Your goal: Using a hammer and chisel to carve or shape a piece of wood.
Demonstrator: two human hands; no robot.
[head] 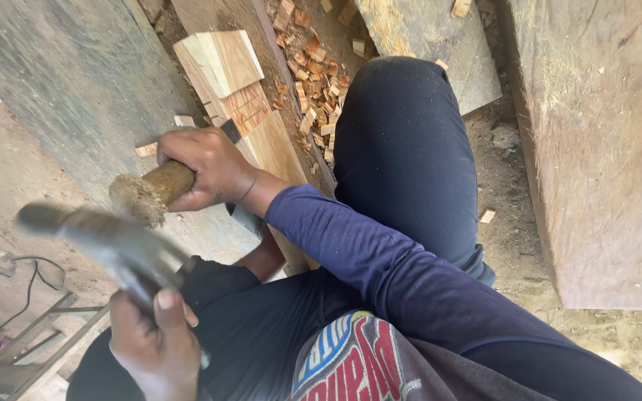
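Note:
My right hand (213, 169) is wrapped around the wooden handle of a chisel (159, 187), whose butt end is frayed. The chisel's dark blade (230, 131) meets a pale wooden workpiece (221, 63) where a notched, reddish cut shows. My left hand (154, 349), low at the left, grips a hammer (105, 241) that is blurred by motion. The hammer's head hangs just left of the chisel's frayed end. My blue-sleeved right forearm crosses above my dark-trousered knee (403, 126).
Small wood chips (317, 82) lie piled beyond the workpiece. A thick timber beam (596, 148) lies at the right on sandy ground. A grey slab (76, 74) fills the upper left. A metal frame (24, 345) and a black cable (31, 269) sit at the lower left.

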